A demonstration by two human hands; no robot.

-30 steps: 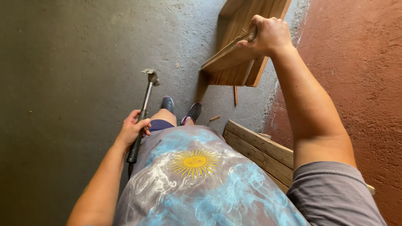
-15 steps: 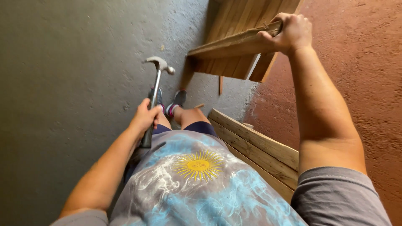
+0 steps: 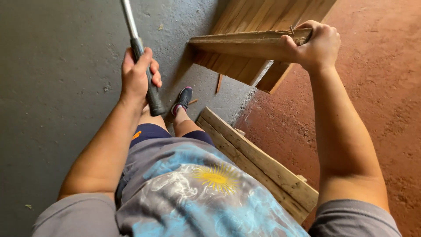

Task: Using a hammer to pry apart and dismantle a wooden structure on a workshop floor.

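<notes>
My left hand (image 3: 138,74) grips the black handle of a hammer (image 3: 139,50) whose metal shaft rises out of the top of the picture; its head is out of view. My right hand (image 3: 313,46) holds one end of a rough wooden plank (image 3: 245,43), lifted roughly level above a stack of wooden boards (image 3: 258,17). A bent nail sticks out of the plank beside my fingers.
Two long planks (image 3: 258,166) lie edge to edge on the floor by my right leg. A grey concrete floor (image 3: 57,87) is on the left, a reddish floor (image 3: 372,101) on the right. My shoe (image 3: 182,100) is below the hammer. Small wood splinters (image 3: 219,83) lie near the boards.
My left hand has raised the hammer higher, so its head has left the picture. My right hand has brought the plank closer to level.
</notes>
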